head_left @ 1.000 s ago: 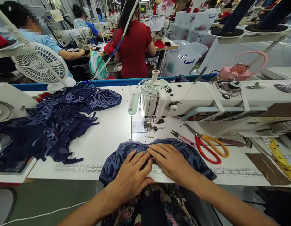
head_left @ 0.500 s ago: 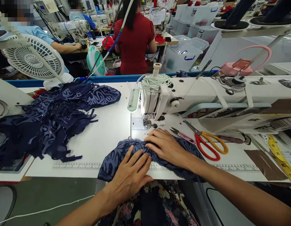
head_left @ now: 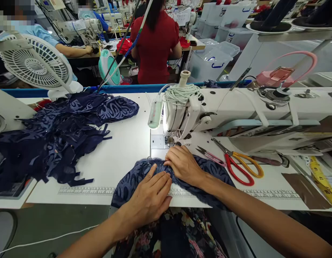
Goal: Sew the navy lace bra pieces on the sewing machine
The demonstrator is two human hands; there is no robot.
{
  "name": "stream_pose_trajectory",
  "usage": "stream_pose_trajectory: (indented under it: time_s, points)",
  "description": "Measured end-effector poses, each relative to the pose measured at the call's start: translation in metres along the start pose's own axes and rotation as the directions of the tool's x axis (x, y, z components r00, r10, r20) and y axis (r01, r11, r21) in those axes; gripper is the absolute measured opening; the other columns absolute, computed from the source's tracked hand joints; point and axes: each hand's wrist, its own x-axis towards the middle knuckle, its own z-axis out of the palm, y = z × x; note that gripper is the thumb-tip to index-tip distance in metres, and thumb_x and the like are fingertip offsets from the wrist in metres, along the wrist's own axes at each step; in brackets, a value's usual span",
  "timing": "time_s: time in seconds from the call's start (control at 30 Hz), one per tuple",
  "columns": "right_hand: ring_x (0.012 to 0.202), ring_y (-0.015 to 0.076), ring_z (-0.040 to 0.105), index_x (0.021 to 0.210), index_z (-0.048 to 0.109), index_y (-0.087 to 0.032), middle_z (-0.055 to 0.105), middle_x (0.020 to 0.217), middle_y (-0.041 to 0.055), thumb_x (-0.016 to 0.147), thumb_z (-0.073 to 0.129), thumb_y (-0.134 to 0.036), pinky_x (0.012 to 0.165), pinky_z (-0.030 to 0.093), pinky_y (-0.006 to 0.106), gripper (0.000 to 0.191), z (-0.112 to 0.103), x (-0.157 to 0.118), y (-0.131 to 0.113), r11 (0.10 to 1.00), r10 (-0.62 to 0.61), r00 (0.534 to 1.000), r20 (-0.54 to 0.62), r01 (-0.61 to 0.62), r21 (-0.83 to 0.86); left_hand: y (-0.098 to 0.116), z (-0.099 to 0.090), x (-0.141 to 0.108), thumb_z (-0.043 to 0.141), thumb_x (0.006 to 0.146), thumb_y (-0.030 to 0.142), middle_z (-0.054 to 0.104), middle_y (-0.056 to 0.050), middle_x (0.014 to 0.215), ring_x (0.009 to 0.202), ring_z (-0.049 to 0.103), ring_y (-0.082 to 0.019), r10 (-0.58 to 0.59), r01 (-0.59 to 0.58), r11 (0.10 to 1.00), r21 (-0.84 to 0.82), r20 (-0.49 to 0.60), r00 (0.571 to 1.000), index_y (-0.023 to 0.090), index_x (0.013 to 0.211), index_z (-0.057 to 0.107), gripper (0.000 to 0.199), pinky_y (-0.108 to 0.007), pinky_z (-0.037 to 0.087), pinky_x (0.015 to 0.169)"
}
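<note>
A navy patterned lace piece lies across the front edge of the white sewing table. My left hand rests flat on it with the fingers stretched out. Just right of it, my right hand has its fingers curled together, pinching the lace near its upper edge. Both hands are in front of the sewing machine's needle area, and the lace lies short of the metal plate.
Navy fabric pieces are heaped at left. Small snips and scissors with red and orange handles lie right of my right hand. A yellow tape measure hangs at far right. A person in red sits beyond the table.
My right hand's fingers have drawn in from a spread pose to a curled grip on the lace. My left hand has shifted slightly, its fingers closer together. The view has moved a little.
</note>
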Motion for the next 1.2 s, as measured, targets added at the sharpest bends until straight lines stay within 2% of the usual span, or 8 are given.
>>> stream_pose_trajectory:
  time_s: [0.2, 0.37, 0.47, 0.57, 0.73, 1.03, 1.2]
  points:
    - [0.080, 0.0183, 0.050, 0.080, 0.054, -0.019, 0.059, 0.081, 0.0025, 0.095, 0.051, -0.021, 0.074, 0.035, 0.031, 0.015, 0.001, 0.008, 0.007, 0.984, 0.055, 0.998, 0.008, -0.056, 0.168, -0.003, -0.005, 0.002, 0.050, 0.094, 0.026, 0.060, -0.015, 0.130, 0.127, 0.051, -0.027, -0.023, 0.023, 0.999, -0.038, 0.010, 1.000, 0.008, 0.130, 0.052, 0.040, -0.055, 0.029, 0.117]
    - [0.080, 0.0178, 0.054, 0.088, 0.057, -0.020, 0.061, 0.083, 0.0029, 0.097, 0.044, -0.014, 0.075, 0.042, 0.031, 0.016, -0.017, 0.004, 0.007, 0.977, 0.094, 0.995, -0.026, -0.087, 0.196, -0.004, -0.020, 0.011, 0.050, 0.096, 0.032, 0.065, -0.010, 0.120, 0.117, 0.058, -0.023, -0.078, 0.084, 0.992, -0.092, 0.074, 0.994, 0.015, 0.122, 0.055, 0.032, -0.057, 0.024, 0.118]
    - [0.088, 0.0198, 0.056, 0.099, 0.060, -0.020, 0.063, 0.094, 0.0065, 0.097, 0.040, -0.013, 0.080, 0.044, 0.034, 0.021, -0.027, -0.009, 0.000, 0.983, 0.073, 0.996, -0.050, -0.064, 0.171, -0.008, -0.019, 0.018, 0.050, 0.096, 0.031, 0.065, -0.011, 0.119, 0.116, 0.059, -0.022, -0.076, 0.076, 0.995, -0.071, -0.002, 0.997, 0.014, 0.122, 0.055, 0.032, -0.051, 0.031, 0.117]
    - [0.090, 0.0203, 0.057, 0.100, 0.063, -0.020, 0.064, 0.095, 0.0075, 0.096, 0.044, -0.016, 0.081, 0.046, 0.035, 0.020, -0.028, -0.024, -0.007, 0.995, -0.022, 1.000, 0.014, 0.021, 0.100, -0.017, -0.010, 0.022, 0.050, 0.096, 0.031, 0.066, -0.012, 0.119, 0.116, 0.059, -0.023, -0.070, 0.070, 0.998, -0.003, -0.081, 0.994, 0.013, 0.121, 0.057, 0.032, -0.049, 0.036, 0.114]
    - [0.097, 0.0218, 0.060, 0.106, 0.065, -0.020, 0.068, 0.101, 0.0075, 0.096, 0.050, -0.021, 0.085, 0.046, 0.038, 0.018, -0.018, -0.039, -0.006, 0.999, -0.037, 0.999, -0.002, 0.037, 0.027, -0.031, 0.002, 0.019, 0.051, 0.096, 0.031, 0.063, -0.012, 0.125, 0.122, 0.055, -0.025, -0.046, 0.050, 0.996, 0.076, -0.049, 0.998, 0.013, 0.125, 0.055, 0.034, -0.055, 0.026, 0.117]
    - [0.100, 0.0244, 0.060, 0.116, 0.063, -0.020, 0.067, 0.110, 0.0092, 0.094, 0.054, -0.031, 0.087, 0.047, 0.041, 0.026, -0.014, -0.037, 0.011, 0.998, 0.061, 0.997, -0.046, -0.062, -0.032, -0.045, -0.002, 0.028, 0.052, 0.095, 0.036, 0.058, -0.011, 0.132, 0.130, 0.048, -0.026, -0.044, 0.040, 0.996, 0.079, 0.039, 0.998, 0.021, 0.134, 0.049, 0.042, -0.058, 0.017, 0.118]
    - [0.102, 0.0246, 0.057, 0.128, 0.058, -0.027, 0.065, 0.114, 0.0075, 0.095, 0.053, -0.030, 0.086, 0.043, 0.041, 0.034, -0.015, -0.036, 0.015, 0.996, 0.075, 0.997, 0.026, -0.074, -0.041, -0.047, -0.004, 0.030, 0.055, 0.093, 0.039, 0.055, -0.011, 0.136, 0.132, 0.046, -0.028, -0.048, 0.044, 0.996, 0.075, 0.063, 0.997, 0.022, 0.137, 0.047, 0.047, -0.061, 0.014, 0.118]
